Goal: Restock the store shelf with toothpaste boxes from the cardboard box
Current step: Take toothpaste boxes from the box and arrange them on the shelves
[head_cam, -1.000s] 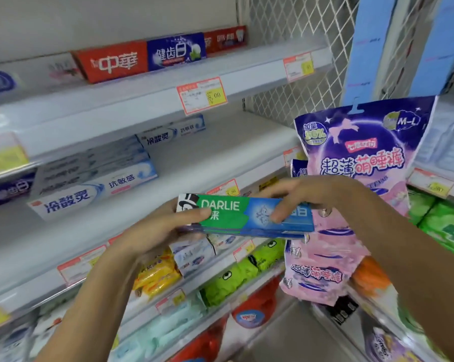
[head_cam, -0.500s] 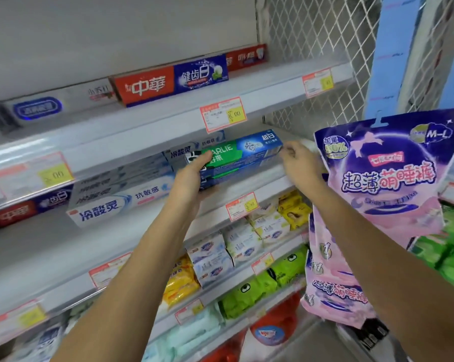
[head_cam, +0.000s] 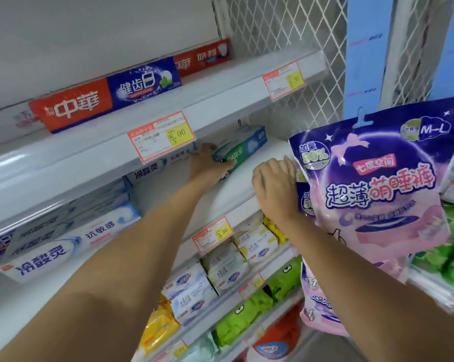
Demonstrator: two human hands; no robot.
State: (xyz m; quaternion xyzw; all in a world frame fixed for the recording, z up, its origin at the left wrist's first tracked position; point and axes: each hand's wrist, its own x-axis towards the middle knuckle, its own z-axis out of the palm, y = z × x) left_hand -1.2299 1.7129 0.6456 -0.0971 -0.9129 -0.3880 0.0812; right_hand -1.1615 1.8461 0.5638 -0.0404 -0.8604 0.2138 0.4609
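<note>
A stack of green and blue Darlie toothpaste boxes lies on the white middle shelf, deep under the upper shelf and angled toward the back right. My left hand reaches into the shelf and grips the stack's near left end. My right hand hovers over the shelf's front edge with fingers curled down, off the boxes and holding nothing. The cardboard box is out of view.
White and blue toothpaste boxes are stacked at the left of the same shelf. Red and blue toothpaste boxes line the upper shelf. A purple and pink hanging pack crowds my right wrist. Soap and wipes packs fill the lower shelves.
The Darlie boxes went from held in front of the shelf to resting deep on the middle shelf. My right hand let go of their right end and drew back to the shelf edge.
</note>
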